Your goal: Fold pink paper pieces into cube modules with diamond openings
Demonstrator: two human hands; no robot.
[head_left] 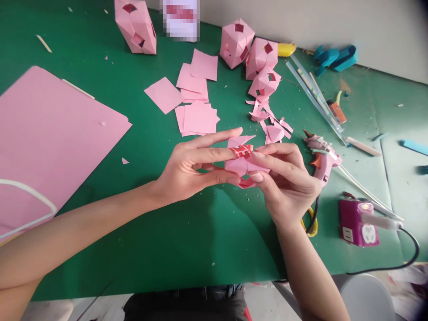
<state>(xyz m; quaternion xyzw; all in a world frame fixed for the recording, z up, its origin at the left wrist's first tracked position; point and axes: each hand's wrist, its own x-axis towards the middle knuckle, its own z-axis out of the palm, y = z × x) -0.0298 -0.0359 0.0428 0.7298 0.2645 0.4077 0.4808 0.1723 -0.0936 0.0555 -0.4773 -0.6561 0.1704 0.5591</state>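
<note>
A small folded pink paper piece (236,166) is held between both hands above the green table. My left hand (190,167) grips it from the left, thumb below and fingers above; a red patterned wrap covers one fingertip. My right hand (287,178) pinches its right side between thumb and fingers. One pointed flap sticks up at the top, and a gap shows near the bottom; the fingers hide part of it. Beyond the hands lie pink paper squares (200,118) in loose stacks and a pile of pink paper scraps (276,131).
Faceted pink paper shapes (236,42) stand at the back, another (137,26) farther left. A large pink sheet (60,133) covers the left side. Right of my hand are a pink glue gun (324,156), clear glue sticks (314,100) and a purple power socket (354,223) with a cable.
</note>
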